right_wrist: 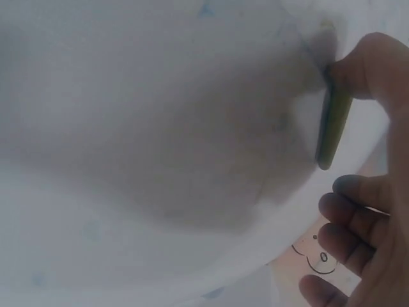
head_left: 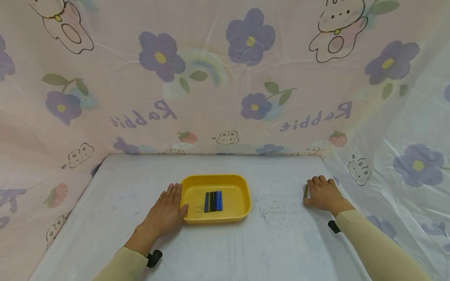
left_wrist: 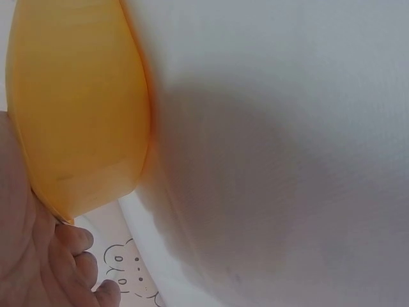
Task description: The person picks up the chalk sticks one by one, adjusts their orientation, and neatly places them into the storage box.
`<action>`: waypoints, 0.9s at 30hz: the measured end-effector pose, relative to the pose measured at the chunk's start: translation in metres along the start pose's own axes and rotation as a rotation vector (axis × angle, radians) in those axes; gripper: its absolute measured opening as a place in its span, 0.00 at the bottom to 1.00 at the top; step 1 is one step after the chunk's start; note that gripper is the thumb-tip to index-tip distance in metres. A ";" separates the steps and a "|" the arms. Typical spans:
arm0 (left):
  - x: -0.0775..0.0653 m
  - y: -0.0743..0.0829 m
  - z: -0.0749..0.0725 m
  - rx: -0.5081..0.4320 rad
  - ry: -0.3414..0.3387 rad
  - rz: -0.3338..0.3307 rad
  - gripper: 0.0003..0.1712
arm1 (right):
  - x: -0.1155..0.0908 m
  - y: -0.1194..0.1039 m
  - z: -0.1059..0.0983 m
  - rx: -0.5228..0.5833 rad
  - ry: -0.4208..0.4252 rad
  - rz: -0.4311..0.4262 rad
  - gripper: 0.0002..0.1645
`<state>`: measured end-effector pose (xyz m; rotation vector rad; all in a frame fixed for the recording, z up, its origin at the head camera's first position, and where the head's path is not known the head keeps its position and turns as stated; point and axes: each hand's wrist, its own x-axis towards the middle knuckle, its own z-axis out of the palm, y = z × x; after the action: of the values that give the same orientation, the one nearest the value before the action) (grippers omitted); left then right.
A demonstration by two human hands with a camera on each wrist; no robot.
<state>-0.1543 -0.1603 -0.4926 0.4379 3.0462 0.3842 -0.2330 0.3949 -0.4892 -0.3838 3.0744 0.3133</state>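
Observation:
A yellow tray [head_left: 234, 200] stands mid-table with several blue, black and dark olive crayon-like sticks [head_left: 213, 201] side by side in it. My left hand [head_left: 165, 212] rests against the tray's left side, fingers straight, thumb on the rim near the front corner. In the left wrist view, the tray's outer wall [left_wrist: 83, 109] is beside the palm. Far to the right, my right hand [head_left: 324, 194] is low over the table at a green crayon-like stick [head_left: 305, 191]. The thumb touches one end of the stick [right_wrist: 335, 128] in the right wrist view; the loosely bent fingers are apart from it.
Dark smudges [head_left: 270, 214] mark the white table covering [head_left: 281, 249] right of the tray. Small crumbs [head_left: 199, 209] lie inside the tray. A patterned curtain [head_left: 211, 97] hangs behind the table and at both sides.

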 end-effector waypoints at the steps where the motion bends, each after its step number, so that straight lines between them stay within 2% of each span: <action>1: 0.000 0.000 0.000 0.000 -0.002 -0.001 0.45 | 0.001 0.000 0.000 0.000 -0.007 0.003 0.43; 12: 0.000 -0.001 0.000 -0.005 -0.002 -0.004 0.45 | 0.003 0.002 0.003 0.018 -0.024 -0.027 0.43; 20: 0.001 -0.001 0.000 -0.004 -0.007 -0.008 0.45 | 0.007 0.005 0.001 0.053 -0.104 0.002 0.44; 27: 0.001 -0.001 0.000 -0.001 -0.007 -0.007 0.45 | 0.009 0.001 -0.001 0.077 -0.044 -0.003 0.43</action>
<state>-0.1553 -0.1610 -0.4930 0.4276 3.0396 0.3830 -0.2425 0.3934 -0.4887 -0.3736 3.0314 0.2000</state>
